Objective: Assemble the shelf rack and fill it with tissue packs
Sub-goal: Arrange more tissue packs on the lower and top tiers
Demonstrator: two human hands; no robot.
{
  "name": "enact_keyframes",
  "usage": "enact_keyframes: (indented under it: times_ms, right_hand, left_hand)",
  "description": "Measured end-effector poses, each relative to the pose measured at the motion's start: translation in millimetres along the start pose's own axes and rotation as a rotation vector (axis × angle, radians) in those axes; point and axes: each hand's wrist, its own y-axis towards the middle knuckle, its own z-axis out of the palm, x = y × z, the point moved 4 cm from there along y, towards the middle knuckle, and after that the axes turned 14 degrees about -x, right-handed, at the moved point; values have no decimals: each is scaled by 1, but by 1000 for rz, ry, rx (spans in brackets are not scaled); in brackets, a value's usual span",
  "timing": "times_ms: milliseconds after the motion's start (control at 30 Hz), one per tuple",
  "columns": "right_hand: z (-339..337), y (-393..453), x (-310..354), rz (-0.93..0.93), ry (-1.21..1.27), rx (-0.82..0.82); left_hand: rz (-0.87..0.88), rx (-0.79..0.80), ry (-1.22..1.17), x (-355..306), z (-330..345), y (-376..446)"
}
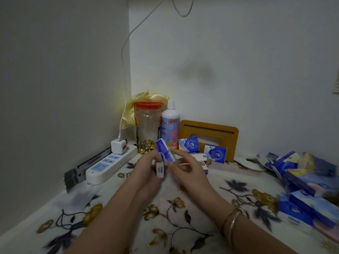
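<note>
My left hand and my right hand meet above the middle of the table. Between them they hold up a blue and white tissue pack, tilted, and a second small pack sits lower in my left hand. A wooden shelf panel with slots leans against the back wall. Two tissue packs stand in front of it, and others lie flat behind my right hand. A heap of tissue packs lies at the right.
A floral cloth covers the table. At the back left corner stand a clear jar with an orange lid and a white bottle. A power strip with a charger and cable runs along the left wall.
</note>
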Motion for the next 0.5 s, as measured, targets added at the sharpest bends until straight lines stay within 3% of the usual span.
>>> enact_keyframes:
  times_ms: [67, 133, 200, 333, 433, 500]
  right_hand:
    - [8, -5, 4, -3, 22, 54]
    - [11, -5, 6, -7, 28, 56]
    - [13, -6, 7, -23, 15, 84]
    - [9, -2, 6, -23, -88, 82]
    - [-6, 4, 4, -139, -400, -34]
    - [-19, 7, -4, -185, -704, -118]
  left_hand:
    - [-12, 156, -66, 0, 3, -4]
    - [16, 189, -84, -6, 0, -2]
    - [76, 134, -68, -11, -5, 2]
    - [347, -73, 231, -15, -9, 6]
    - [406, -105, 251, -15, -13, 9]
    - [548, -159, 406, -19, -15, 8]
